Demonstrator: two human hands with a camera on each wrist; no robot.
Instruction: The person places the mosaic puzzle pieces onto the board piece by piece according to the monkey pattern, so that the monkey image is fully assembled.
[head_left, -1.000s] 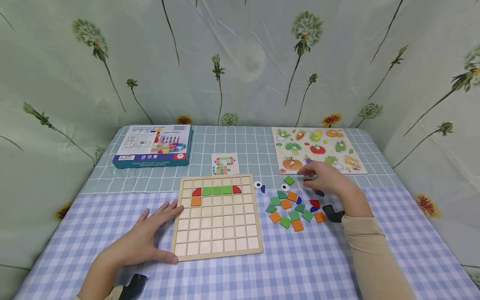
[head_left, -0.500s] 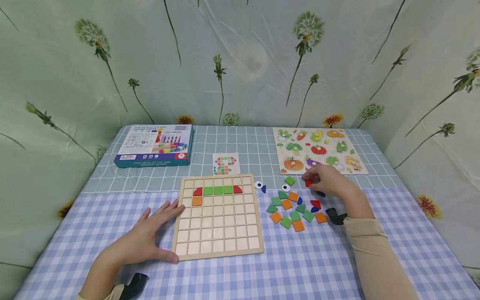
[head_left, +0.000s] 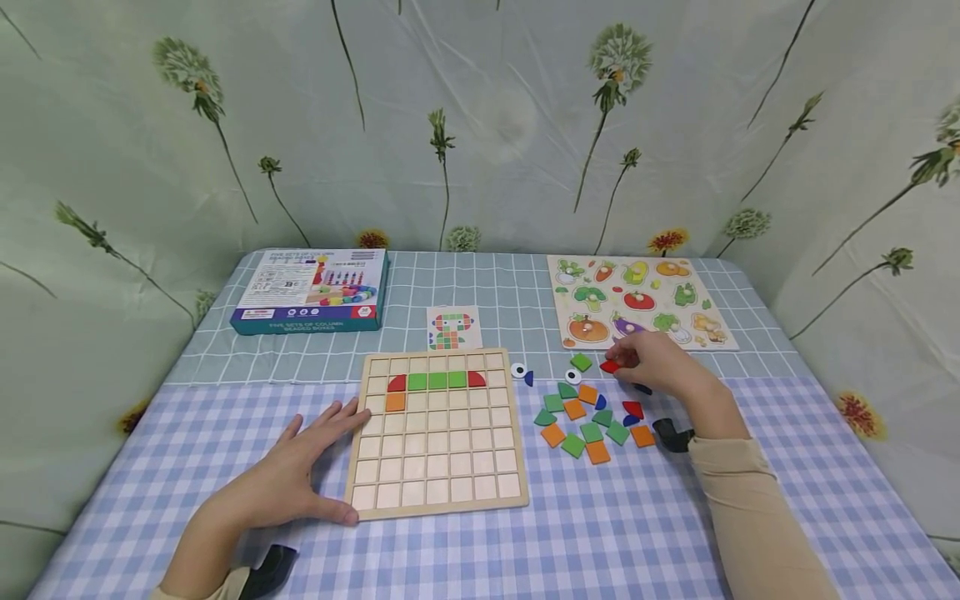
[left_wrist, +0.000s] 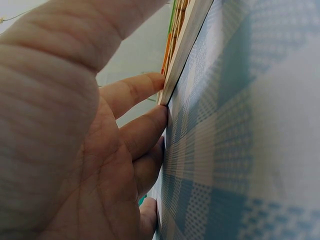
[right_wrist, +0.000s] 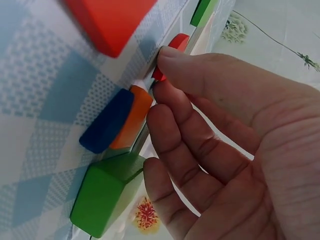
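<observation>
A square wooden grid board (head_left: 442,450) lies in front of me, with two red quarter-round tiles, three green square tiles (head_left: 437,381) and an orange square tile (head_left: 394,402) set in its upper cells. My left hand (head_left: 292,475) is spread at the board's left side, fingertips along the edge and thumb at the near corner. In the left wrist view its fingers (left_wrist: 135,92) reach the board's rim. My right hand (head_left: 660,362) pinches a red tile (right_wrist: 178,42) with a curved side between thumb and index finger, low over the table; the fingertips cover part of it.
Loose green, orange, blue and red tiles (head_left: 592,432) lie right of the board, with two eye tiles (head_left: 573,376). Behind the board lies a pattern card (head_left: 453,327). A boxed toy (head_left: 309,292) sits back left, a vegetable puzzle (head_left: 637,279) back right.
My right hand has lowered its fingers onto the red tile and pinched it; the tile has shifted slightly left and turned. The left hand keeps its place at the board.
</observation>
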